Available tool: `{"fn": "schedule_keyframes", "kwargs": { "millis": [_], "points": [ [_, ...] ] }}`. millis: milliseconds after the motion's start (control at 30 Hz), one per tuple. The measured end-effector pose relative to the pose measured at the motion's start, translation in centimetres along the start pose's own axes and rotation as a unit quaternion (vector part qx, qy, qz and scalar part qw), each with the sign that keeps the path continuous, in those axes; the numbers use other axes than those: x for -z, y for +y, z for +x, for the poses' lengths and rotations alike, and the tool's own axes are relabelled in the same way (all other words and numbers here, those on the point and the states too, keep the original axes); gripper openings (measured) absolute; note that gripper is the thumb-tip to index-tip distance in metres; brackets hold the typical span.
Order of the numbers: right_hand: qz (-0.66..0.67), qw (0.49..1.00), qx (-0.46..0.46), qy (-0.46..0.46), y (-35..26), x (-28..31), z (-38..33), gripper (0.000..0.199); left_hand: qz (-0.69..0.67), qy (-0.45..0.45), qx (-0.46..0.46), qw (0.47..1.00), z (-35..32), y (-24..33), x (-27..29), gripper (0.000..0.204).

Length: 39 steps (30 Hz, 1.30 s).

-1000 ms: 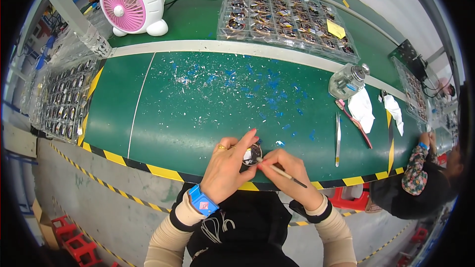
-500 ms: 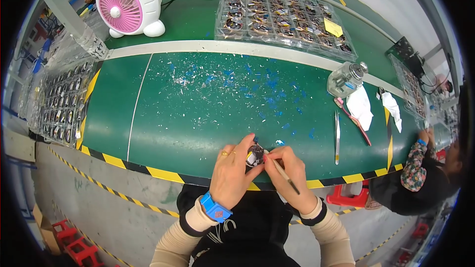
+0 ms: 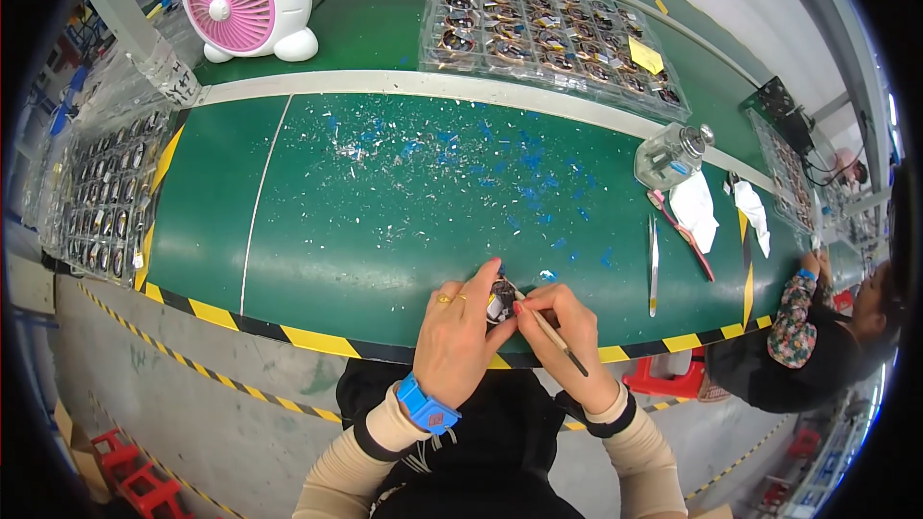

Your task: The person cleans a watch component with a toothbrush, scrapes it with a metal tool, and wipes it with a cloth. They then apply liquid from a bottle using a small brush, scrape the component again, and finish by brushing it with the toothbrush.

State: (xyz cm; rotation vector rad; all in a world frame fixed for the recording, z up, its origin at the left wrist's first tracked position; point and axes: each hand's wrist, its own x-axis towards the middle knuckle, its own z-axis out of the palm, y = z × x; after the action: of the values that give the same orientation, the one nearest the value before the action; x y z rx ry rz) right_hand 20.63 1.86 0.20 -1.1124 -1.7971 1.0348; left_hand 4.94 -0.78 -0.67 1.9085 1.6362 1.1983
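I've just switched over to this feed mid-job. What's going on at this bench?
A person is working near the edge of a green bench. Their left hand holds a small round part, while their right hand grips a thin stick-like tool, pointed at that part; whether the tip touches it is hard to tell. Blue and white scraps lie scattered farther back. To the right, tweezers, a pink brush and a glass jar sit unheld.
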Motion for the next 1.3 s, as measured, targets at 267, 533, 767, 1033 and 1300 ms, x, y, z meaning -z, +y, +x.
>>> {"fn": "schedule_keyframes", "kwargs": {
  "millis": [267,533,767,1033,1300],
  "points": [
    [0.029,0.999,-0.03,-0.002,-0.1,0.1,0.1,0.009,0.004,-0.003,0.012,1.0,-0.3,0.0,-0.1,0.07],
    [-0.004,1.0,-0.006,-0.004,0.0,0.1,0.1,0.009,0.008,-0.008,0.015,1.0,-0.2,0.2,0.0,0.07],
    [0.031,0.999,-0.025,-0.015,-0.4,0.9,0.8,0.01,-0.007,-0.032,0.019,0.999,0.1,0.2,0.3,0.074],
    [-0.037,0.97,-0.148,-0.187,-2.4,3.7,5.3,0.012,-0.016,-0.058,0.023,0.998,0.3,0.3,0.6,0.077],
    [0.101,0.927,-0.3,-0.203,-1.3,3.8,6.1,0.014,-0.027,-0.074,0.014,0.997,0.3,0.0,0.8,0.078]
  ]
}}
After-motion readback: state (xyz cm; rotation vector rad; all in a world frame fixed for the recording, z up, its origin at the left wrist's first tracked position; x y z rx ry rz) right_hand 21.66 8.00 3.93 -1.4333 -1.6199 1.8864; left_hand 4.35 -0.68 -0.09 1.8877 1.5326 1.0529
